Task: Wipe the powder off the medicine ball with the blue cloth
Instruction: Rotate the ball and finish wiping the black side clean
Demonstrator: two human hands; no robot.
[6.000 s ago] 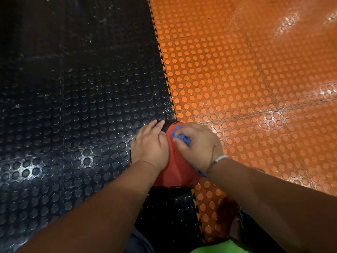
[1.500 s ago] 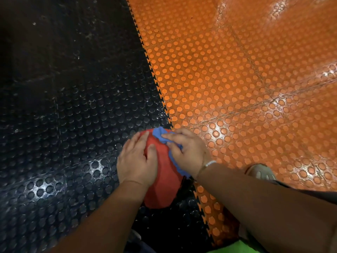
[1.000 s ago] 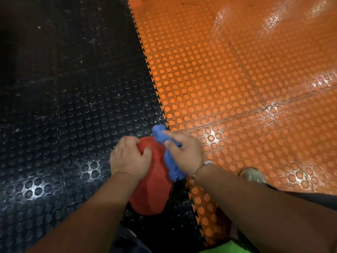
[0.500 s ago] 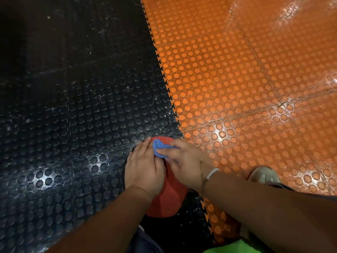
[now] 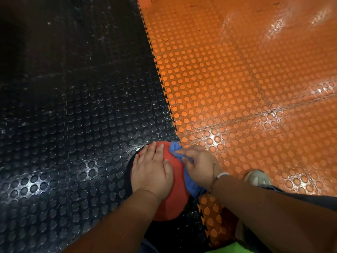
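1. Head view: the red medicine ball (image 5: pixel 173 203) sits on the floor, right on the seam where the black mat (image 5: pixel 73 125) meets the orange mat (image 5: pixel 237 88)
2. left hand (image 5: pixel 151 170) lies flat on top, fingers straight
3. right hand (image 5: pixel 198 167) has fingers curled round the blue cloth (image 5: pixel 189 179), against the ball's right side
4. pale shoe (image 5: pixel 257 178) near that wrist

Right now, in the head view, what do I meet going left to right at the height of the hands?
Black floor tiles → left hand → blue cloth → right hand → shoe. The medicine ball lies under both hands, so it is left out.
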